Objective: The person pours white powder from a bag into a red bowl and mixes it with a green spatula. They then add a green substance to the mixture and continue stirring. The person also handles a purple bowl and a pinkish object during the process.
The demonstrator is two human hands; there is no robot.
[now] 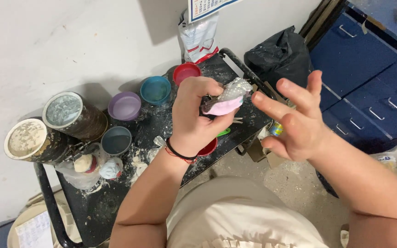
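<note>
- Two bare hands are working above a black, plaster-spattered worktop [116,202], and both are hovering clear of it.
- Left hand [194,117] is gripping a small soft pouch, pink below and white-speckled grey on top [228,98]; its fingers [201,87] are curling closed around the pouch's near end, thumb pressing from underneath.
- Long axis of the pouch is running sideways out of the left fingers, with its free end pointing toward the right hand.
- Right hand [295,119] is holding nothing; its fingers [267,105] are spreading apart, and the forefinger tip is sitting just beside the pouch's free end, nearly touching it.
- Beyond the left fingers, a row of small round plastic cups is standing on the worktop: a red one [185,72], a teal one [155,89], a purple one [124,105] and a grey-blue one [116,140].
- Further out to that side, two tall dusty cylindrical tins [74,115] are lying close together.
- Past the right fingers, a black plastic bag [279,57] is resting against blue metal drawers [368,69].
</note>
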